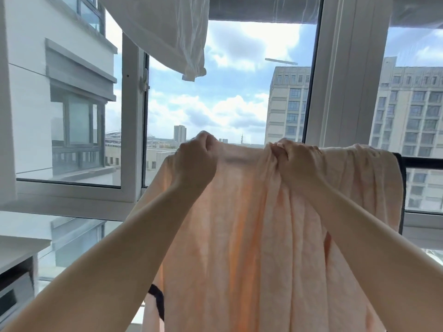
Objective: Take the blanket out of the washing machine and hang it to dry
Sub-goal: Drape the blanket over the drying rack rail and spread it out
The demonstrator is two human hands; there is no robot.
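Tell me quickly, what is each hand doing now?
Left hand: grips the blanket at its top edge.
Right hand: grips a bunched fold of it.

A white cloth (165, 32) hung from overhead, above and to the left of the hands, its lower corner dangling against the sky. An open white window frame (134, 121) stood left of the hands, and a broad white post (345, 73) rose just above the right one. Beyond the glass were a pale tower block (407, 111) to the right and a white building (60, 87) to the left. Low at far left sat what may have been an appliance (14, 293) under a white top.
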